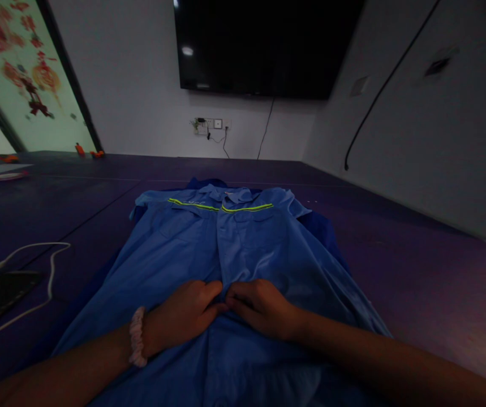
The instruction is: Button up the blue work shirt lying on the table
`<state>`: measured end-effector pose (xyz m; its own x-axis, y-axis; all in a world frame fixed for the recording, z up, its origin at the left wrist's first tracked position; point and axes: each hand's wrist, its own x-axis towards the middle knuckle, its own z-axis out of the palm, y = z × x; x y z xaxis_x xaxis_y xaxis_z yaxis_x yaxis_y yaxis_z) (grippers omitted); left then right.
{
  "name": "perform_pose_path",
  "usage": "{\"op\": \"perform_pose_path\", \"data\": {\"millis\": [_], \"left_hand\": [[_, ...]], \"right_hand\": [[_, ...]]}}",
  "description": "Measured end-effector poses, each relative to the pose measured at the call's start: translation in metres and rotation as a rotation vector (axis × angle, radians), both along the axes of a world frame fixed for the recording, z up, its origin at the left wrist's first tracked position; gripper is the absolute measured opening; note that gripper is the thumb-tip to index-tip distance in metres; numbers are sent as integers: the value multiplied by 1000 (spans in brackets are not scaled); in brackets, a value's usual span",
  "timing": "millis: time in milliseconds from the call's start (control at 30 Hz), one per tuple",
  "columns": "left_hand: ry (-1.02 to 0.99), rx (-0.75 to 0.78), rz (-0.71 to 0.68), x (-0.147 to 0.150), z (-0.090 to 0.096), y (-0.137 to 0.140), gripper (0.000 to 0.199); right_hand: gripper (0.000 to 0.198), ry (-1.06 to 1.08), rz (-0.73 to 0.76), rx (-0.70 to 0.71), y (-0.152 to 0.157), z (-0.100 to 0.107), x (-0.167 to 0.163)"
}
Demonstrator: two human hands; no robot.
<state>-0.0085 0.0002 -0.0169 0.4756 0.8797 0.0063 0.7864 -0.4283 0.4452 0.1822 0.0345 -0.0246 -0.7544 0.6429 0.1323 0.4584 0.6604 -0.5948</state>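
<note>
The fingers (219,307) of both hands meet at the front placket of a blue work shirt (234,249), curled together and pinching the fabric at bottom centre of the frame. The left hand (179,319) and the right hand (263,308) press knuckle to knuckle. Above them the placket looks closed up to the collar and the yellow-green reflective stripe (221,207) — I judge the upper front fastened, the lower part still to do. Whether a button sits between the fingertips is hidden. The shirt lies flat on the dark purple desk (416,265); its hem is cut off below, and dim light blurs the detail.
</note>
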Motion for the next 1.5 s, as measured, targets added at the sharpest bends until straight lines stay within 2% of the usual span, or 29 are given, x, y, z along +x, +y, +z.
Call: {"op": "perform_pose_path", "data": {"millis": [233,567,867,1167,1500], "left_hand": [[-53,-70,21,1,1,1,22],[-215,-187,78,7,3,1,21],[-220,-202,93,5,7,2,16],[-249,-203,112,2,6,4,8],[-263,-189,48,0,4,4,11]], "right_hand": [[16,-28,-8,8,0,1,-1],[15,50,-53,-13,0,-5,0],[18,36,-81,0,0,-3,-1],[17,30,-32,6,0,-5,0],[15,13,-26,31,1,-3,0]]}}
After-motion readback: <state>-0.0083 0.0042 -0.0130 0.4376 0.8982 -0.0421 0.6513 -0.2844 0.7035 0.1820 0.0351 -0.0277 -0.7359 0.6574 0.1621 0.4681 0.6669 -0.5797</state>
